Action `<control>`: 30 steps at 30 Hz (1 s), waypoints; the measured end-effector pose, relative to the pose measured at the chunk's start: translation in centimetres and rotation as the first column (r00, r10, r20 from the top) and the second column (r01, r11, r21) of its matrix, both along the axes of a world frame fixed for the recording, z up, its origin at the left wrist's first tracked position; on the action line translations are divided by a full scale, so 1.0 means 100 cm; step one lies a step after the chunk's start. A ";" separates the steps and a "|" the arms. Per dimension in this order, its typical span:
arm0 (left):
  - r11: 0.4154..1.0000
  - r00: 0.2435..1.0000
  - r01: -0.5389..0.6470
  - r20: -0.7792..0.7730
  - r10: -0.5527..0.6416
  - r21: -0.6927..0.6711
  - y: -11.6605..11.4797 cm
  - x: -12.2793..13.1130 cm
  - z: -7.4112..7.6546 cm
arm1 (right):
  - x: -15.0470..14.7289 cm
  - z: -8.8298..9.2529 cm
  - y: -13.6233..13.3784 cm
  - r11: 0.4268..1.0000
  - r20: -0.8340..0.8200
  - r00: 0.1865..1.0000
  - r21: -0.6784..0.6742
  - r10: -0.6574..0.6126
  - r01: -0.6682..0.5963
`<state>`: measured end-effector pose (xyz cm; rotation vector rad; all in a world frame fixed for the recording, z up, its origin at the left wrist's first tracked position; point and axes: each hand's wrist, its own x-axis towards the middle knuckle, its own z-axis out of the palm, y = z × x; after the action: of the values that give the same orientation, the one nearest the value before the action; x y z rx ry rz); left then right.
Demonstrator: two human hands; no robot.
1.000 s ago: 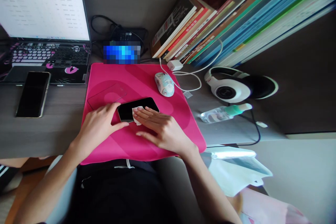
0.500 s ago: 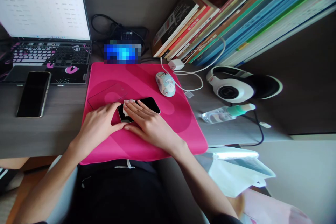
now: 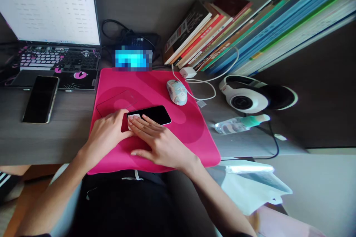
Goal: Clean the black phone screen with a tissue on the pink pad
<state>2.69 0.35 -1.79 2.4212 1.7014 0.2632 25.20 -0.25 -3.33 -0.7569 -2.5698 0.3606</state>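
A black-screened smartphone [image 3: 157,114] lies face up and slightly slanted on the pink desk mat [image 3: 178,152]. My left hand [image 3: 108,130] grips its left end, thumb at the near edge and fingers at the far edge. Under the fingertips of my right hand [image 3: 158,137], a folded white tissue [image 3: 134,117] is pressed onto the left part of the screen. The right thumb is spread away over the mat. Just beyond my left hand rests a thin clear rectangular sheet [image 3: 118,100], flat on the mat.
Left of the mat are a laptop [image 3: 58,63] and a second phone [image 3: 41,99]. A patterned mouse [image 3: 177,92] sits on the mat's far right. Beyond are a charger with white cable [image 3: 188,72], headphones [image 3: 244,96], a spray bottle [image 3: 240,124] and leaning books [image 3: 205,37].
My right hand has slid the tissue slightly nearer and left across the screen, its thumb now farther from the left thumb. The whole view has shifted slightly.
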 end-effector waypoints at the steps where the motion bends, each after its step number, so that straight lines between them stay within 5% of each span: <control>1: 1.000 1.000 0.004 0.004 -0.004 -0.001 0.000 -0.001 0.000 | -0.001 0.001 0.000 1.000 -0.004 1.000 -0.004 0.007 -0.007; 11: 1.000 1.000 0.020 0.015 -0.020 0.006 0.003 -0.004 -0.002 | -0.017 0.003 0.012 0.999 -0.006 0.999 0.026 -0.035 0.036; 20: 0.998 0.999 0.045 0.001 -0.045 0.044 -0.001 -0.001 0.003 | 0.003 0.000 0.002 0.999 -0.077 0.997 0.045 -0.020 0.024; 30: 0.996 0.999 0.054 -0.004 -0.054 0.065 0.001 -0.002 0.000 | 0.037 -0.007 -0.009 0.983 -0.077 0.987 0.108 -0.139 0.146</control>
<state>2.52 0.41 -1.79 2.5106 1.6510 0.3133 28.87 -1.15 -4.06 -0.8653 -2.4315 0.1907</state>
